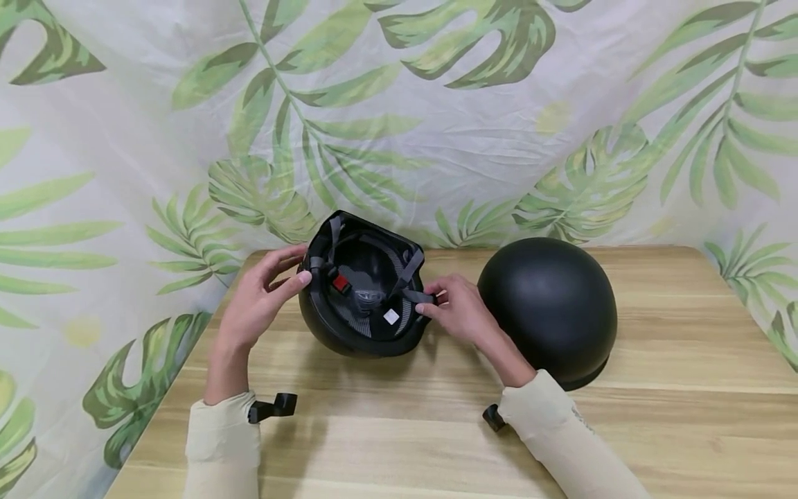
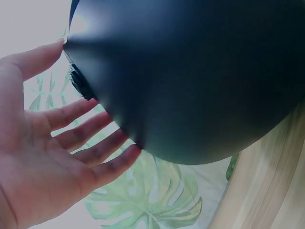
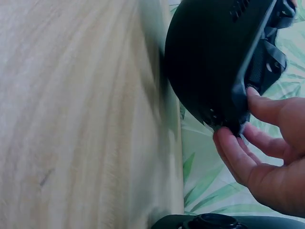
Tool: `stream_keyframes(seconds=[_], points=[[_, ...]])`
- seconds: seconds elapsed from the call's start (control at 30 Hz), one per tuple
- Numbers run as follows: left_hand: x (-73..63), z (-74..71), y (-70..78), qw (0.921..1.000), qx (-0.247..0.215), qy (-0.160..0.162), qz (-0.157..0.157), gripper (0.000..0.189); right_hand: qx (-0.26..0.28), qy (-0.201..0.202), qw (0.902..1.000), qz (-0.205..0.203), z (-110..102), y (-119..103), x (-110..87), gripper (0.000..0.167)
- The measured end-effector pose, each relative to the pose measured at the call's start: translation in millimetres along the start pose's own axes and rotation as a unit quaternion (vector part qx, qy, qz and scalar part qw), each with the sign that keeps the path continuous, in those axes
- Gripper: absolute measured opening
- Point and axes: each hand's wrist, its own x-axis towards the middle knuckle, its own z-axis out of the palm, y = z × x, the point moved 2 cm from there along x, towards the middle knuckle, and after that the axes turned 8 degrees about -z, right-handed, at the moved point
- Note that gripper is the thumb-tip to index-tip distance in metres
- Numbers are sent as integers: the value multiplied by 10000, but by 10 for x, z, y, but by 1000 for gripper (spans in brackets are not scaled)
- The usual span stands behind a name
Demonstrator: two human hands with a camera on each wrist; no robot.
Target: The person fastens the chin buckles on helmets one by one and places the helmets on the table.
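Note:
A black helmet [image 1: 364, 339] is tilted back over the wooden table with its inside facing me, showing grey straps [image 1: 408, 270], a red buckle piece [image 1: 340, 283] and a white label [image 1: 391, 317]. My left hand [image 1: 262, 294] holds its left rim, the thumb on the edge and the fingertips against the outer shell, as the left wrist view shows. At the right rim, my right hand [image 1: 458, 308] pinches the edge beside a strap end, thumb inside and fingers outside. The right wrist view has the shell [image 3: 205, 57] close over the tabletop.
A second black helmet [image 1: 548, 305] sits dome up on the table [image 1: 686, 333], just right of my right hand. Behind the table hangs a leaf-patterned cloth [image 1: 474, 138]. A small black camera mount sticks out from each sleeve.

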Motion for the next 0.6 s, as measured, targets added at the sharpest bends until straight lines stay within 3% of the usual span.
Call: stream_keyframes(seconds=[0.23,0.43,0.6], points=[[16,28,30,9993,136,319,115,45,49,-452,9989,-94,12,36,15,38],[28,24,-20,9989,469,-34,28,50,-353,-464,9977,-350,8,10,10,39],[33,29,-40,9990,343,-271,95,53,-416,-484,9974,-336,39,-15,2,38]])
